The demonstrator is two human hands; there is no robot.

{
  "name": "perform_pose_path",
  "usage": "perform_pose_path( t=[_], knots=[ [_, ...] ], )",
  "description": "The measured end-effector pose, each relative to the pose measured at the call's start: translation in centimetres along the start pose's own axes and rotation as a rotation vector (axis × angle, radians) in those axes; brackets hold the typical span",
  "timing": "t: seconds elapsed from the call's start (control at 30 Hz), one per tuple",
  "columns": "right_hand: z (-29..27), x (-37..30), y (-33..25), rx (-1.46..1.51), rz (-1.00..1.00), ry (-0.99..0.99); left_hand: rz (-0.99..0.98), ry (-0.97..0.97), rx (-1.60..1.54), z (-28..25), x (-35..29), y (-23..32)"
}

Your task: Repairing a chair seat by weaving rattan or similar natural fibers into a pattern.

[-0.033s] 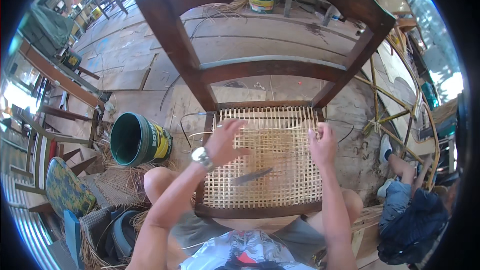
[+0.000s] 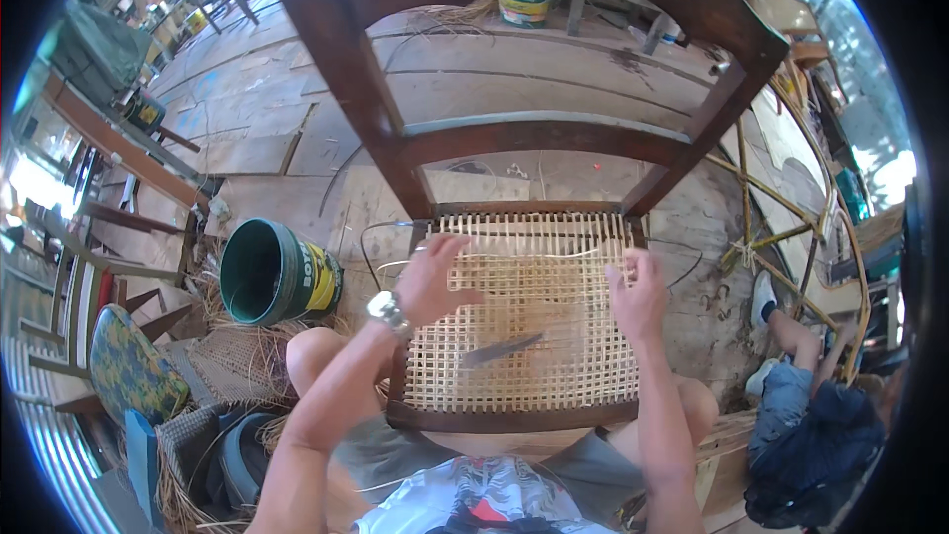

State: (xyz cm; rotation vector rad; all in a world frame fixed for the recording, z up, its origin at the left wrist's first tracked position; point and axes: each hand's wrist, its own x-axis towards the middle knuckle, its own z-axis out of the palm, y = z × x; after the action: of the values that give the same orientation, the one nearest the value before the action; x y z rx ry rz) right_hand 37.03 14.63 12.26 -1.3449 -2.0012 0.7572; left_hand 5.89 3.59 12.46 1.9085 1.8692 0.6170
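Note:
A dark wooden chair stands in front of me, its seat panel woven from pale cane strips. One loose cane strand runs across the far part of the weave and out past the left rail. My left hand, with a watch on its wrist, hovers over the seat's left side, thumb and fingers spread. Over the right edge, my right hand has its fingers curled where the strand's right end reaches them; the grip itself is partly hidden. A dark, flat, blade-like strip lies on the weave.
A green bucket lies tipped at the left, beside loose fibres and a camouflage-patterned cushion. Another bucket stands beyond the chair. At the right are a pole frame and a seated person.
The view has shifted slightly. My right hand's fingers have tilted a little to the left; my left hand stays almost in place over the weave.

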Motion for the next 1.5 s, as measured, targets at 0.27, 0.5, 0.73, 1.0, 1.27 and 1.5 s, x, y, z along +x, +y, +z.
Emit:
perform_pose_path(
  t=[0.27,0.5,0.73,1.0,1.27,1.5],
  knots=[
    [4.4,-3.8,-4.4,-0.226,-0.576,-0.618,-0.327,0.183,-0.180,-2.0,-2.1,-10.4],
    [4.5,-2.8,-4.2,-0.253,-0.593,-0.825,-0.595,0.369,-0.187,2.9,-3.2,-7.9],
    [6.8,-0.4,-5.2,0.496,0.268,-0.631,-0.587,0.710,-0.671,4.7,-3.3,-9.0],
    [15.0,4.3,-8.2,0.671,0.065,-0.470,-0.649,0.665,-0.647,4.2,-2.7,-8.4],
    [16.9,4.2,-10.4,0.293,-0.134,-0.530,-0.678,0.793,-0.673,5.4,-3.1,-8.6],
    [16.3,6.2,-8.1,0.351,-0.115,-0.688,-0.680,0.761,-0.728,5.7,-2.7,-8.3]
  ],
)
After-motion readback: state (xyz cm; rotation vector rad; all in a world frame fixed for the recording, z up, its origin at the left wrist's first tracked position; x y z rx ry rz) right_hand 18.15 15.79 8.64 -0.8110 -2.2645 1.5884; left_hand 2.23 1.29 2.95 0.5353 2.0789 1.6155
